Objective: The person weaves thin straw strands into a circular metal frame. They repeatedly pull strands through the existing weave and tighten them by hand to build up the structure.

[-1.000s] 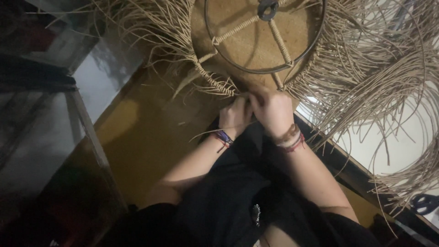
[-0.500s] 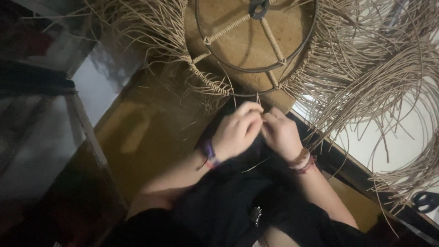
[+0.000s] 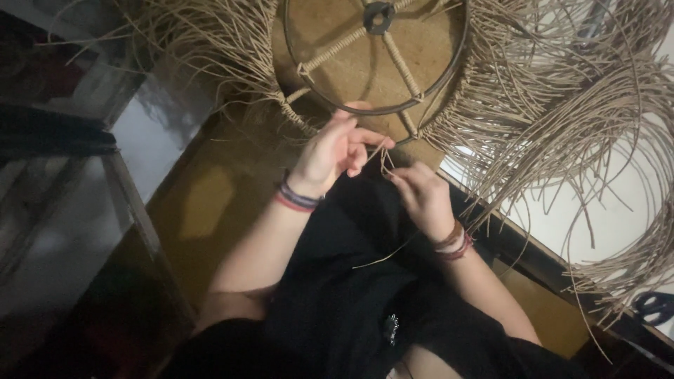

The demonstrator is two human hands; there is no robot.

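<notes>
A round metal frame (image 3: 379, 105) with wrapped spokes stands in front of me, ringed by long tan rattan strands (image 3: 562, 112) that fan out right and left. My left hand (image 3: 337, 151) is raised just below the frame's lower rim, fingers pinching a thin strand (image 3: 382, 158). Close to its right, my right hand (image 3: 421, 196) pinches the same strand, which loops between the two hands and trails down over my black clothing. Both wrists carry bracelets.
A woven edge (image 3: 295, 116) runs along the frame's lower left. A yellow-brown floor (image 3: 210, 203) lies under my left arm. A dark glass-topped furniture piece (image 3: 63, 182) stands at left. Black scissors (image 3: 656, 305) lie on a white surface at far right.
Both hands have pulled back from the frame's woven edge and moved apart, drawing out a thin strand between them. The view has shifted so the frame sits a little lower.
</notes>
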